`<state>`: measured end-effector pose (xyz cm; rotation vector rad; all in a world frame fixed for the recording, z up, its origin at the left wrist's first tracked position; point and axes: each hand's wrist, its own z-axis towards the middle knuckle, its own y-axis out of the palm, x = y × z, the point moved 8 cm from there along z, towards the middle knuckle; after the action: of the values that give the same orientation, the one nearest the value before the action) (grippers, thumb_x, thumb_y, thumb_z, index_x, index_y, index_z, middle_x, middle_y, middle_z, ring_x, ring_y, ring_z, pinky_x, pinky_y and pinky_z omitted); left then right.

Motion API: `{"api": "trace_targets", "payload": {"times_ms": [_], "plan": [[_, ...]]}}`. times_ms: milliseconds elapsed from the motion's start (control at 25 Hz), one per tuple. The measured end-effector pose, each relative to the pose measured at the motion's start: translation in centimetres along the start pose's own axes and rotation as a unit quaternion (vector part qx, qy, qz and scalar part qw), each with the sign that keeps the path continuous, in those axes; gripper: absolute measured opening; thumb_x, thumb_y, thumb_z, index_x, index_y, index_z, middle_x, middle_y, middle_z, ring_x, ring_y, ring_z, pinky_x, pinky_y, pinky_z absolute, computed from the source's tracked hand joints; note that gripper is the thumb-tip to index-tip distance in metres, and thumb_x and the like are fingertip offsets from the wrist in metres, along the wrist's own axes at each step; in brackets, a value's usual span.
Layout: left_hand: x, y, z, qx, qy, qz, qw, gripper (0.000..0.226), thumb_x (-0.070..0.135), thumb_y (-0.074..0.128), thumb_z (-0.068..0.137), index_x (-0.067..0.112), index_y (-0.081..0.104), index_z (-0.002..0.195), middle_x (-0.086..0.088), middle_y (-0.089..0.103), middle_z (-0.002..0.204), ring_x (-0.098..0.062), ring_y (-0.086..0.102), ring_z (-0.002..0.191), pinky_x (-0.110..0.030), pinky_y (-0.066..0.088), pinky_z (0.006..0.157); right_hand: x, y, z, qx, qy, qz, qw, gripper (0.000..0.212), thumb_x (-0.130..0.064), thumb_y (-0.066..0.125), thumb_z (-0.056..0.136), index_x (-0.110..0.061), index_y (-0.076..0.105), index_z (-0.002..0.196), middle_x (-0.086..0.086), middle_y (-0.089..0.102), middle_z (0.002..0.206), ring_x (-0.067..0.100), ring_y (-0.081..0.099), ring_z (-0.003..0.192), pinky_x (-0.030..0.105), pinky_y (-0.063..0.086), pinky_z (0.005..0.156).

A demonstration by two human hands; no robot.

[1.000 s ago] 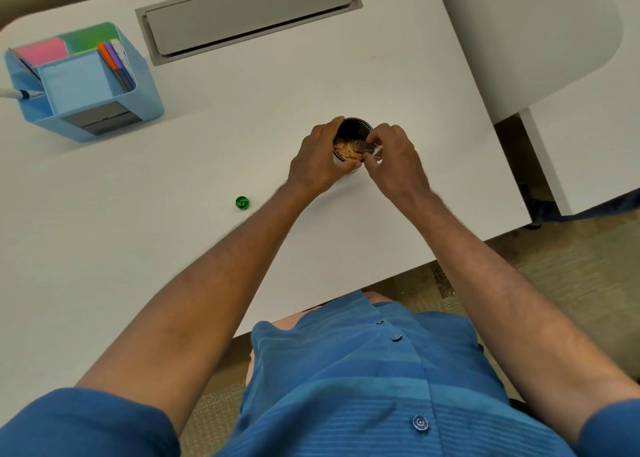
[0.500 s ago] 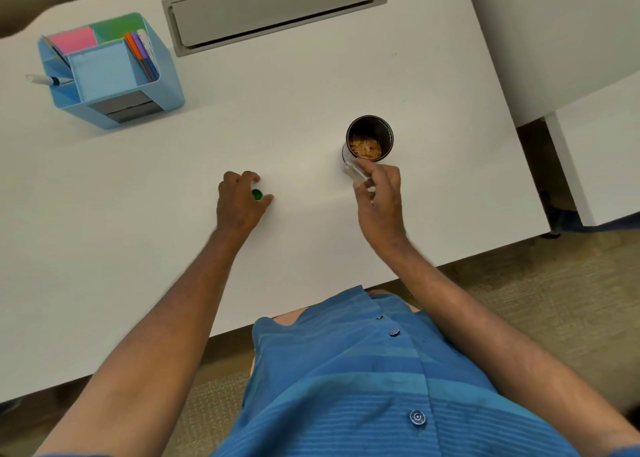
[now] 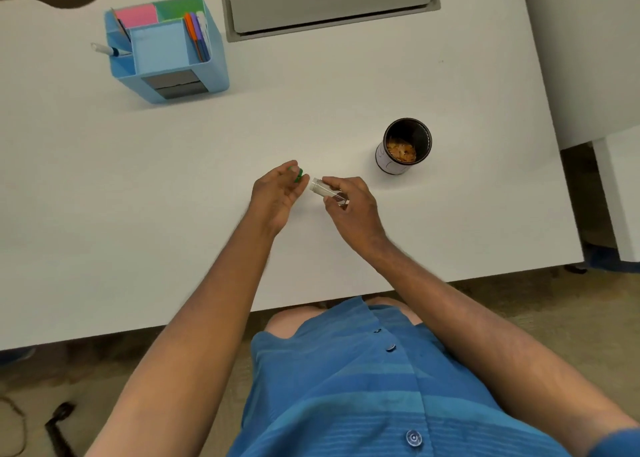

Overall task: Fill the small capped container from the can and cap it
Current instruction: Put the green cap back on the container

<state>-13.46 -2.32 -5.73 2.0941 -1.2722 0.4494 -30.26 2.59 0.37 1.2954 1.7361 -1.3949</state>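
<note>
My right hand (image 3: 349, 211) grips a small clear container (image 3: 325, 190), tilted with its open mouth pointing left toward my other hand. My left hand (image 3: 277, 193) pinches a small green cap (image 3: 297, 173) between thumb and fingertips, a short gap from the container's mouth. Both hands hover over the white table (image 3: 138, 214), left of the can. The dark can (image 3: 403, 147) stands upright and open at the right, with orange-brown bits inside. What the container holds is too small to tell.
A blue desk organizer (image 3: 166, 51) with pens and coloured notes stands at the back left. A grey cable hatch (image 3: 329, 3) lies at the back centre. The table's front edge runs just above my lap.
My left hand picked the green cap off the table and carried it right. My right hand drew the container away from the can toward the cap. The can stands alone now.
</note>
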Motion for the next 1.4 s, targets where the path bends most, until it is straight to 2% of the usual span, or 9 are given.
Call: {"api": "trace_targets", "payload": {"times_ms": [80, 280, 440, 600, 760, 1000, 1240, 1320, 1400], "plan": [[-0.1, 0.2, -1.0, -0.013, -0.006, -0.031, 0.999, 0.011, 0.001, 0.070, 0.093, 0.001, 0.072, 0.103, -0.008, 0.075, 0.092, -0.023, 0.074, 0.088, -0.032, 0.064, 0.087, -0.5, 0.6, 0.2, -0.005, -0.004, -0.007, 1.000, 0.038, -0.009, 0.062, 0.095, -0.021, 0.066, 0.131, -0.002, 0.058, 0.117, 0.006, 0.063, 0.100, 0.007, 0.046, 0.084], [-0.1, -1.3, -2.4, -0.009, 0.009, -0.007, 1.000, 0.017, 0.006, 0.071, 0.093, 0.002, 0.071, 0.109, -0.011, 0.079, 0.101, -0.023, 0.077, 0.094, -0.032, 0.063, 0.089, -1.7, 1.9, 0.3, -0.006, -0.025, 0.002, 1.000, 0.039, -0.009, 0.063, 0.096, -0.019, 0.065, 0.133, -0.001, 0.058, 0.117, -0.011, 0.059, 0.094, 0.001, 0.044, 0.080], [1.3, -2.8, -3.3, -0.005, 0.022, 0.016, 1.000, 0.013, 0.008, 0.073, 0.092, 0.004, 0.072, 0.104, -0.009, 0.080, 0.096, -0.024, 0.078, 0.091, -0.030, 0.064, 0.084, -2.8, 3.4, 0.4, -0.024, -0.039, -0.008, 0.999, 0.040, -0.008, 0.064, 0.096, -0.021, 0.066, 0.133, -0.001, 0.058, 0.116, -0.001, 0.063, 0.096, 0.003, 0.046, 0.081], [3.8, -4.2, -3.8, -0.041, 0.020, 0.075, 0.996, 0.022, 0.017, 0.074, 0.093, 0.005, 0.073, 0.111, -0.008, 0.079, 0.097, -0.023, 0.077, 0.088, -0.029, 0.063, 0.082, -4.8, 5.1, 0.5, -0.032, -0.054, -0.022, 0.998, 0.040, -0.008, 0.067, 0.095, -0.023, 0.067, 0.132, -0.001, 0.058, 0.110, -0.002, 0.063, 0.094, 0.003, 0.046, 0.080], [6.6, -6.3, -3.7, -0.056, 0.023, 0.136, 0.989, 0.030, 0.025, 0.075, 0.092, 0.003, 0.075, 0.112, -0.009, 0.081, 0.096, -0.024, 0.077, 0.090, -0.030, 0.064, 0.083, -7.5, 7.5, 0.9, -0.041, -0.075, -0.057, 0.995, 0.042, -0.006, 0.069, 0.093, -0.024, 0.068, 0.131, -0.001, 0.058, 0.105, 0.006, 0.065, 0.093, 0.004, 0.047, 0.078], [9.0, -8.3, -3.1, -0.085, 0.019, 0.147, 0.985, 0.023, 0.022, 0.076, 0.091, 0.006, 0.078, 0.107, -0.008, 0.081, 0.095, -0.022, 0.076, 0.091, -0.031, 0.064, 0.085, -9.7, 9.3, 1.1, -0.001, -0.081, -0.029, 0.996, 0.029, -0.008, 0.075, 0.088, -0.019, 0.071, 0.114, -0.007, 0.068, 0.108, -0.003, 0.064, 0.096, 0.009, 0.050, 0.078], [12.5, -10.5, -1.9, -0.081, 0.043, 0.177, 0.980, 0.028, 0.022, 0.077, 0.091, 0.003, 0.077, 0.111, -0.013, 0.080, 0.099, -0.026, 0.077, 0.092, -0.032, 0.063, 0.084, -11.7, 12.4, 3.1, 0.008, -0.088, -0.018, 0.996, 0.023, -0.009, 0.078, 0.085, -0.016, 0.073, 0.107, -0.005, 0.071, 0.103, 0.003, 0.068, 0.095, 0.009, 0.051, 0.080], [13.9, -11.4, -1.2, -0.069, 0.054, 0.182, 0.979, 0.029, 0.022, 0.077, 0.090, 0.002, 0.077, 0.112, -0.014, 0.080, 0.099, -0.025, 0.078, 0.091, -0.033, 0.063, 0.084, -12.6, 13.8, 4.0, 0.003, -0.107, -0.044, 0.993, 0.025, -0.008, 0.078, 0.085, -0.016, 0.070, 0.107, -0.004, 0.070, 0.103, 0.005, 0.068, 0.095, 0.013, 0.053, 0.081], [15.5, -12.0, -0.6, -0.054, 0.078, 0.193, 0.977, 0.030, 0.023, 0.079, 0.088, 0.002, 0.077, 0.110, -0.015, 0.080, 0.098, -0.023, 0.078, 0.086, -0.032, 0.063, 0.082, -13.7, 15.4, 5.0, -0.007, -0.134, -0.083, 0.987, 0.030, -0.007, 0.076, 0.086, -0.017, 0.066, 0.113, -0.004, 0.068, 0.108, 0.009, 0.066, 0.099, 0.023, 0.056, 0.086]]}}
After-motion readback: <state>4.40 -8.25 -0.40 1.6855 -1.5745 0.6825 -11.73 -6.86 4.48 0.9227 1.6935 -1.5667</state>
